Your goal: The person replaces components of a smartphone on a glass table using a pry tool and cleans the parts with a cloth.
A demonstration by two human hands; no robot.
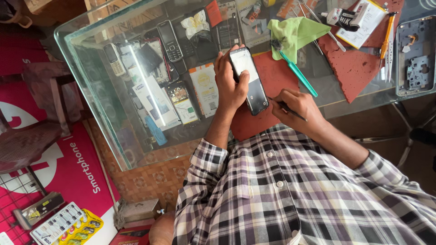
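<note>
My left hand [230, 84] grips a black smartphone [249, 80] by its edges, glossy face up, over the glass counter [81, 63]. My right hand [297, 106] pinches a thin dark tool [286, 108] like a pen, with its tip touching the phone's lower right edge. Both hands hover above a red foam mat [349, 68].
A green cloth [297, 31] and a teal brush [297, 75] lie behind the phone. An opened phone frame [415, 56] rests at far right, beside an orange screwdriver [387, 34]. Old handsets and boxed parts sit under the glass at left. A wooden chair [32, 136] stands at left.
</note>
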